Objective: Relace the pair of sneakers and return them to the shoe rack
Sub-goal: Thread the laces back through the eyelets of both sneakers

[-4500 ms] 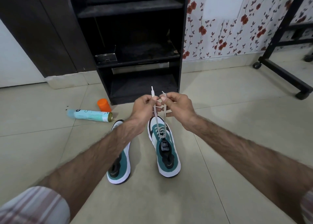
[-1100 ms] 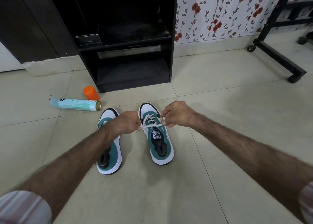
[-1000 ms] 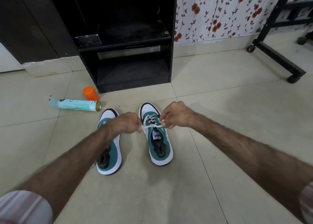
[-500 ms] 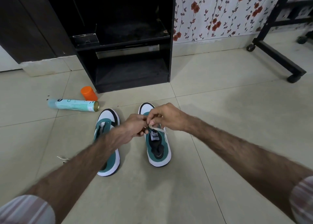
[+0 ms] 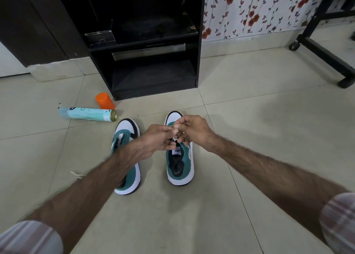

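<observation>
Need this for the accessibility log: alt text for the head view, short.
Two bare hands, left hand and right hand, pinch a white lace over the right teal-and-white sneaker on a tiled floor. The matching left sneaker sits beside it; behind are a black shoe rack, an orange cap and a lying pale-blue spray can.

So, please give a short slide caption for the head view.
Both hands, left and right, pinch the lace over the right sneaker.
</observation>
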